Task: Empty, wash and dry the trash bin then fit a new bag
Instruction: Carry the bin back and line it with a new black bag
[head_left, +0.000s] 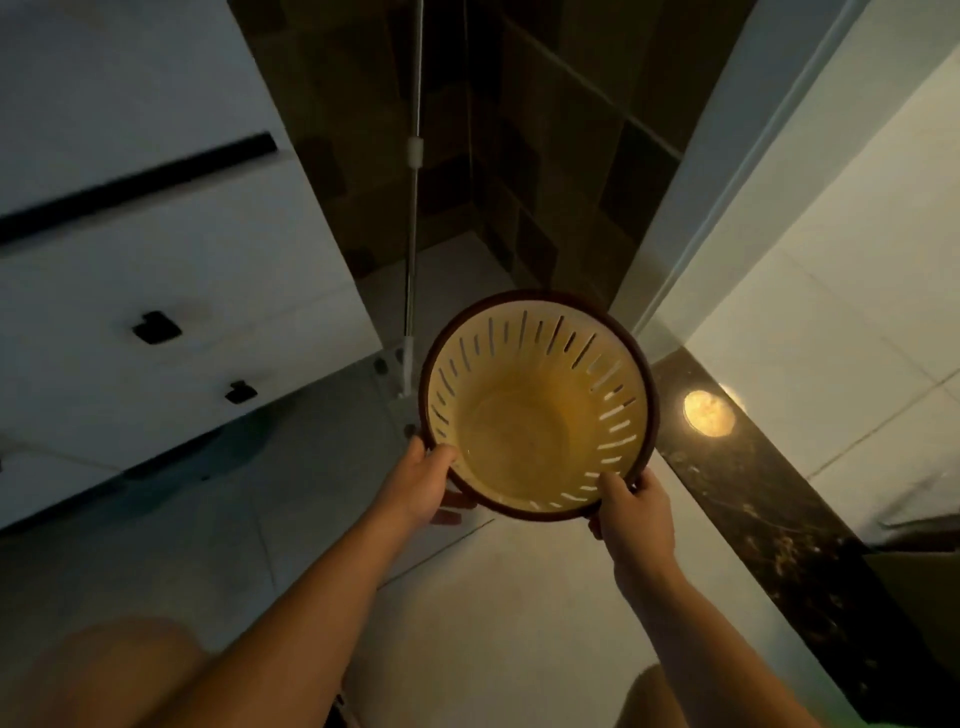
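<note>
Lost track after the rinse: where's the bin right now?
Head view, centre: the bin is held up by its near rim, left hand and right hand gripping it, above the floor beside the dark threshold.

Trash bin (537, 410): round, yellow-cream plastic, slotted walls, dark brown rim; no bag or waste inside; held above floor, opening facing the camera.

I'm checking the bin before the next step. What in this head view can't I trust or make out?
- Trash bin: its outside and underside are hidden by its own rim and walls.
- Whether the bin's inside is wet or dry: dim light, cannot tell.
- Left hand and right hand: their fingers under the rim are mostly hidden by the bin.
- White cabinet: motion-blurred, with its handles smeared.
- No new bag is in view.
</note>
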